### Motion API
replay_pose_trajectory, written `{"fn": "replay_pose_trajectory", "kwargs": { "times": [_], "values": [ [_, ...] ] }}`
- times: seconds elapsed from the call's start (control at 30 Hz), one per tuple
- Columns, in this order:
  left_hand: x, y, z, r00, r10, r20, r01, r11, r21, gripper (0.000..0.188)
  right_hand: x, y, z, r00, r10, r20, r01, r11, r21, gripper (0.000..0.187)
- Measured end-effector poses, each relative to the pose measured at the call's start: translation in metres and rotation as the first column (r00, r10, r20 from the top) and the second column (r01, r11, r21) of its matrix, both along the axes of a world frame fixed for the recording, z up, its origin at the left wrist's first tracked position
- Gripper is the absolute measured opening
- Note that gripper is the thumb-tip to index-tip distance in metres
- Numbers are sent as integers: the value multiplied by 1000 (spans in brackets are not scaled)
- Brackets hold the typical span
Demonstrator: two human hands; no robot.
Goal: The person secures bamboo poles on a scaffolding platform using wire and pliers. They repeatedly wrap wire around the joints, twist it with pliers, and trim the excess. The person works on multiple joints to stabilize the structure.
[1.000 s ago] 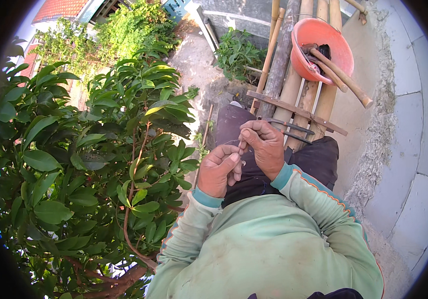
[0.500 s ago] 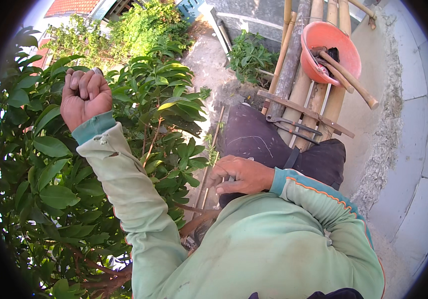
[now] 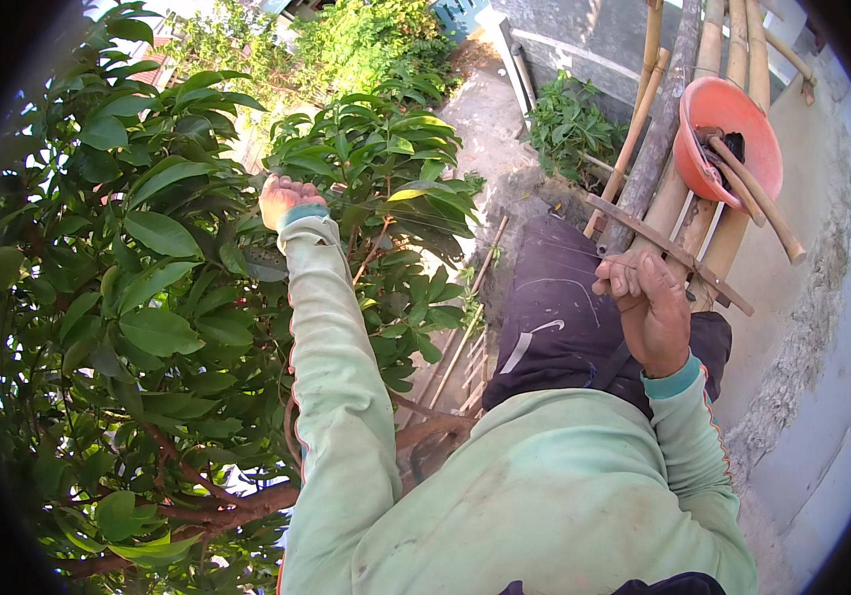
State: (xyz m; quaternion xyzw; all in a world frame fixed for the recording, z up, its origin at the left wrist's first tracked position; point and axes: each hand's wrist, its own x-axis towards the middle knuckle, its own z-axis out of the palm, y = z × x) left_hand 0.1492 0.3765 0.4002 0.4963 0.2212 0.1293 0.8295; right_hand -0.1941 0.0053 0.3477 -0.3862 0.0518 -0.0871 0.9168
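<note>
Left hand [image 3: 292, 198], ten o'clock: fist closed, content I cannot tell | right hand [image 3: 650, 302], three o'clock: narrow, seemingly on thin strand [image 3: 562, 246] | strand, two o'clock: drawing-out looks well along — what remains, I cannot judge

outdoors, bright daylight | grey wall [image 3: 584, 61] ahead | pale ground [image 3: 485, 107], sun-patched | pale jointed blocks [image 3: 824, 486] right | sunlit shrubs [image 3: 376, 48] beyond

Support: pole platform [image 3: 728, 243], apparently bamboo | On it: coral basin [image 3: 758, 134]; wooden crosspiece [image 3: 708, 281]
</note>
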Motion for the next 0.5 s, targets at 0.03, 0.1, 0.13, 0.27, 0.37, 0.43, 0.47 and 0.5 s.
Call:
{"fn": "replay_pose_trajectory", "kwargs": {
  "times": [0.03, 0.1, 0.13, 0.27, 0.37, 0.43, 0.47, 0.5],
  "values": [
    [2, -3, -7, 994, 77, 82, -75, 997, -28, 23, -5, 1, 7, 991, -68, -113, 61, 996, -57, 34],
    [3, 7, -6, 984, 73, 160, -58, 994, -96, 20, -11, -1, 4, 967, 90, -240, -171, 925, -340, 33],
    [-1, 7, -3, 978, 66, 197, -41, 991, -128, 18, -15, -4, 0, 936, 143, -321, -285, 843, -456, 32],
    [-14, 18, 0, 925, -145, 351, 229, 951, -209, 10, -37, 3, -46, 891, 246, -381, -363, 890, -274, 24],
    [-25, 14, -1, 907, -201, 371, 300, 925, -234, 11, -43, 5, -48, 892, 231, -388, -333, 916, -223, 17],
    [-29, 9, -2, 921, -181, 346, 275, 930, -245, 13, -46, 2, -48, 881, 252, -399, -374, 890, -263, 13],
    [-30, 5, -4, 931, -174, 322, 260, 933, -247, 14, -46, 1, -48, 884, 266, -383, -421, 811, -407, 14],
    [-29, 0, -7, 940, -166, 298, 245, 937, -250, 15, -47, 0, -49, 885, 283, -369, -452, 709, -541, 14]
  ]
}}
